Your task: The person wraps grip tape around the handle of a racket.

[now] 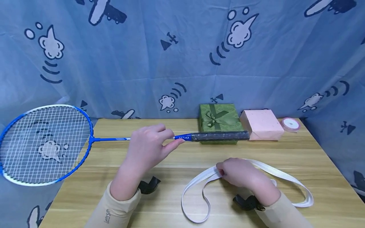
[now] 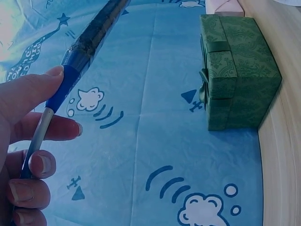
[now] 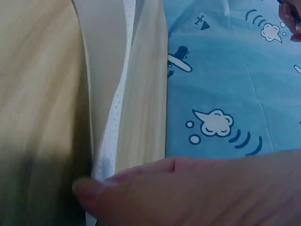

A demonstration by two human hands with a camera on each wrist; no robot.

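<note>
My left hand (image 1: pixel 151 145) holds a blue badminton racket (image 1: pixel 45 144) by its thin shaft, fingers and thumb curled round it (image 2: pixel 40 136). The racket hangs level above the wooden table (image 1: pixel 182 158), head out past the left edge, its dark wrapped handle (image 1: pixel 219 136) pointing right over the green box. My right hand (image 1: pixel 236 171) rests on the table and pinches a long white perforated grip tape (image 1: pixel 199 190), which loops across the table in front of me. In the right wrist view the tape (image 3: pixel 117 117) runs under my thumb (image 3: pixel 188 188).
A green gift box (image 1: pixel 219 122) with a bow and a pink box (image 1: pixel 262 124) stand at the table's back edge, with a roll of pink ribbon (image 1: pixel 290 124) to their right. A blue patterned curtain (image 1: pixel 171 57) hangs behind and around the table.
</note>
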